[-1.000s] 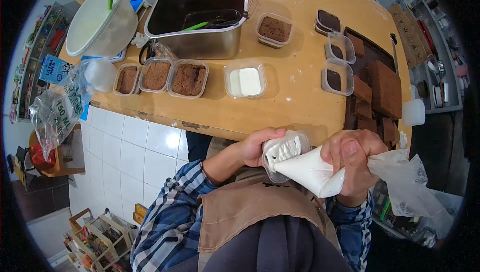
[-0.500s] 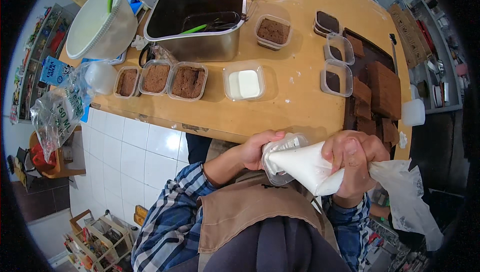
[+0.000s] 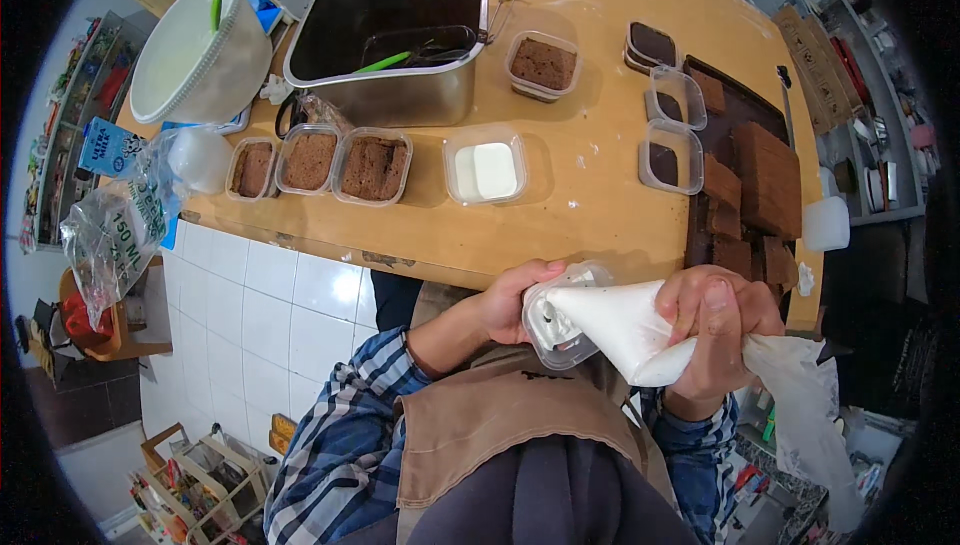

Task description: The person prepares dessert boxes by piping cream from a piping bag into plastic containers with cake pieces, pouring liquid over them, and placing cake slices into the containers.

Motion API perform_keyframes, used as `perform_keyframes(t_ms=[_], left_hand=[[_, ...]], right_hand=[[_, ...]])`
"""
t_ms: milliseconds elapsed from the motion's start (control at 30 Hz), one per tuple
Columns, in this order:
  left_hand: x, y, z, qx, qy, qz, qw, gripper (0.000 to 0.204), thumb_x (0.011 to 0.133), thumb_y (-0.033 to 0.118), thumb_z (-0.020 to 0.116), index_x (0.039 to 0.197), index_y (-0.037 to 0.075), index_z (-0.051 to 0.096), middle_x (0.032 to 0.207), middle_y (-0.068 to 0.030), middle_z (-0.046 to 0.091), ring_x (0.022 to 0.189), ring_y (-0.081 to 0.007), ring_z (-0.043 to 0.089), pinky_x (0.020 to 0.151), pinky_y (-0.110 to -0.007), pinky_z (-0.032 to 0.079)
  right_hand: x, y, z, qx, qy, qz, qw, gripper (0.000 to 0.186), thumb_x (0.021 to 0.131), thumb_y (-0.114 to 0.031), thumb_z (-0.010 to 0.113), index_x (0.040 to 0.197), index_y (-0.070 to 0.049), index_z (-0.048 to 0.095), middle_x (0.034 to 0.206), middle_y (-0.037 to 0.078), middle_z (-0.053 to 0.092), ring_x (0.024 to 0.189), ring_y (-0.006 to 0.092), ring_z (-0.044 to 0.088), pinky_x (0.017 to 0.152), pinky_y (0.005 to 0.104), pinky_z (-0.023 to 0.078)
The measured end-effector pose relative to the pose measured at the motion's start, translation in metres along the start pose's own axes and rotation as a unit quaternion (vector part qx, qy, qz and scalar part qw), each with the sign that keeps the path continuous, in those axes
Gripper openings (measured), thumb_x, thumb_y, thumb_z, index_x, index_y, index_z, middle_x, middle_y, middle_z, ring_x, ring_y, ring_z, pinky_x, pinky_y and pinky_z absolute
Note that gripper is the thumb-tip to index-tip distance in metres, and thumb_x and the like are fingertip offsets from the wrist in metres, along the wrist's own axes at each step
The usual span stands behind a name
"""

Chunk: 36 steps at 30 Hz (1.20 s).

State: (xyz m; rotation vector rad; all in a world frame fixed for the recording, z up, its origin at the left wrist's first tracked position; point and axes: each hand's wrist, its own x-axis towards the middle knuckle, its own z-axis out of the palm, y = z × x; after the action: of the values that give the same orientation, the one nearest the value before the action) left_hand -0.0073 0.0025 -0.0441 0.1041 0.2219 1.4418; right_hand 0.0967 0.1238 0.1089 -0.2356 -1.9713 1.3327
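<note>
My left hand (image 3: 512, 302) grips a small clear plastic cup (image 3: 566, 353) by its side, just off the table's front edge. White cream lies inside the cup. My right hand (image 3: 712, 330) is wrapped round a piping bag (image 3: 622, 333) full of white cream, its tip pointing left into the cup. The bag's twisted, slack end trails from behind my right fist. On the table beyond stand a cup with a smooth white layer (image 3: 487, 167), three cups of brown cake (image 3: 372, 167) in a row, and another cake cup (image 3: 543, 65) farther back.
At the right, a dark tray (image 3: 692, 235) holds brown cake slabs (image 3: 766, 180). Cups with dark bases (image 3: 672, 157) stand beside it. A large metal tub (image 3: 400, 95) and a white bowl (image 3: 185, 50) occupy the far left. A clear plastic bag (image 3: 125, 225) hangs over the left edge.
The piping bag has shifted slightly right with my right hand, and its tip sits a little differently over the cup. More white cream shows in the cup. My left hand holds nearly still.
</note>
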Motion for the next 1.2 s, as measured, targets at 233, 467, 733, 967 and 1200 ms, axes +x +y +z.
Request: perform_keyframes(t_ms=[233, 467, 733, 967, 1200], left_hand=[[0.000, 0.001, 0.011, -0.015, 0.038, 0.042, 0.998, 0.049, 0.083, 0.041, 0.037, 0.114, 0.003, 0.044, 0.102, -0.0132, 0.056, 0.085, -0.0218, 0.059, 0.066, -0.034, 0.051], [-0.001, 0.000, 0.017, 0.060, 0.049, 0.040, 0.996, 0.049, 0.083, 0.042, 0.038, 0.112, 0.003, 0.046, 0.096, -0.0123, 0.057, 0.079, -0.0201, 0.060, 0.062, -0.031, 0.051], [-0.001, -0.002, 0.019, 0.102, 0.086, 0.024, 0.991, 0.049, 0.083, 0.044, 0.037, 0.104, 0.002, 0.052, 0.080, -0.0081, 0.061, 0.052, -0.0104, 0.054, 0.038, -0.021, 0.040], [-0.001, -0.001, 0.019, 0.085, 0.120, 0.047, 0.988, 0.050, 0.083, 0.045, 0.035, 0.100, 0.001, 0.054, 0.074, -0.0057, 0.061, 0.043, -0.0062, 0.048, 0.032, -0.017, 0.032], [-0.002, 0.003, 0.021, 0.098, 0.122, 0.060, 0.986, 0.051, 0.083, 0.045, 0.035, 0.101, 0.001, 0.053, 0.071, -0.0045, 0.060, 0.044, -0.0061, 0.048, 0.033, -0.018, 0.032]], right_hand=[[-0.006, -0.019, -0.015, 0.052, 0.112, 0.139, 0.982, 0.043, 0.080, -0.026, 0.051, 0.045, -0.006, 0.036, 0.047, 0.010, 0.045, 0.043, 0.0151, 0.044, 0.038, 0.0250, 0.033], [-0.008, -0.011, -0.003, 0.008, 0.067, 0.077, 0.995, 0.027, 0.076, -0.010, 0.051, 0.052, -0.005, 0.039, 0.049, 0.006, 0.045, 0.040, 0.0112, 0.041, 0.038, 0.0240, 0.035], [-0.007, -0.011, -0.006, -0.089, -0.037, -0.019, 0.995, 0.025, 0.075, 0.003, 0.047, 0.059, -0.007, 0.030, 0.045, 0.006, 0.040, 0.037, 0.0106, 0.039, 0.036, 0.0249, 0.035], [-0.005, -0.015, -0.010, -0.087, -0.068, -0.039, 0.993, 0.024, 0.077, 0.002, 0.048, 0.062, -0.007, 0.031, 0.047, 0.008, 0.043, 0.036, 0.0105, 0.040, 0.036, 0.0236, 0.035], [-0.008, -0.013, -0.012, -0.105, -0.053, -0.013, 0.993, 0.022, 0.077, 0.000, 0.049, 0.064, -0.006, 0.033, 0.052, 0.014, 0.049, 0.038, 0.0100, 0.039, 0.038, 0.0227, 0.035]])
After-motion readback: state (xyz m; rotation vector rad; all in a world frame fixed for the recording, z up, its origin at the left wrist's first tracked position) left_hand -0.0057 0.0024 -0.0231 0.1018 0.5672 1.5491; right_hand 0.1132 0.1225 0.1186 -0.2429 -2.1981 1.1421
